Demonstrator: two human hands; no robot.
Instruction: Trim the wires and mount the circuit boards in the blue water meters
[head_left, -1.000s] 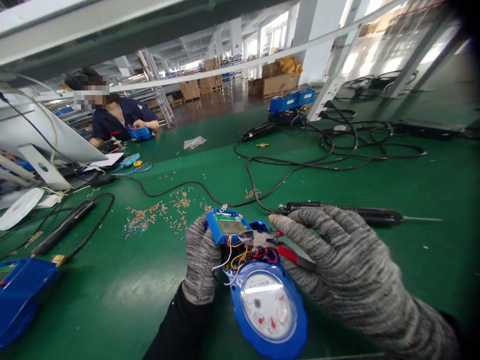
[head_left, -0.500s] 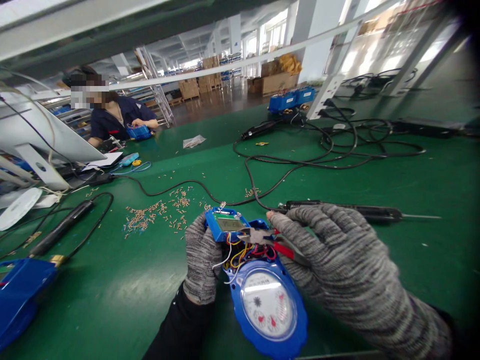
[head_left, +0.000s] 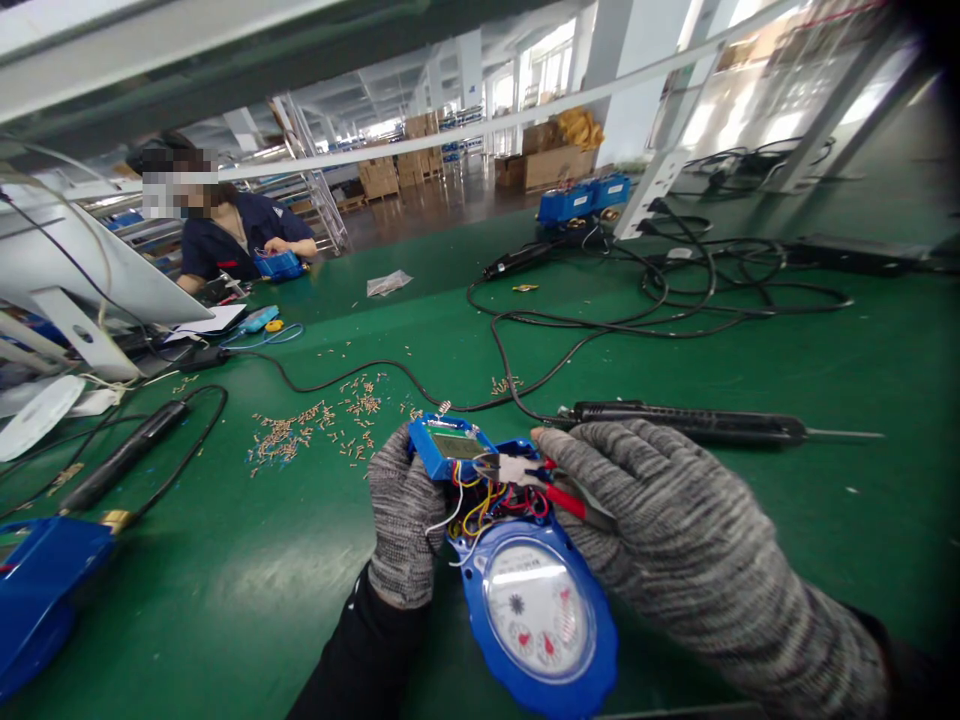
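Observation:
A blue water meter (head_left: 540,610) with a round dial lies in front of me, its wiring exposed. My left hand (head_left: 405,510), in a grey knit glove, is closed around the blue display housing (head_left: 450,447), which is tilted up above the dial. Red-handled cutting pliers (head_left: 566,497) are in my gloved right hand (head_left: 660,520), their jaws pointing left at the lower right edge of the housing. Yellow, red and white wires (head_left: 480,510) run between housing and meter body. Whether the jaws grip a wire I cannot make out.
A black electric screwdriver (head_left: 697,424) lies just beyond my right hand, its cable looping back. Small screws (head_left: 285,435) are scattered left of centre. Another blue meter (head_left: 45,590) and a second screwdriver (head_left: 124,455) lie at left. A co-worker (head_left: 240,235) sits across the bench.
The pliers and my right hand have shifted very slightly. My left hand keeps its hold on the display housing, and the meter has hardly moved.

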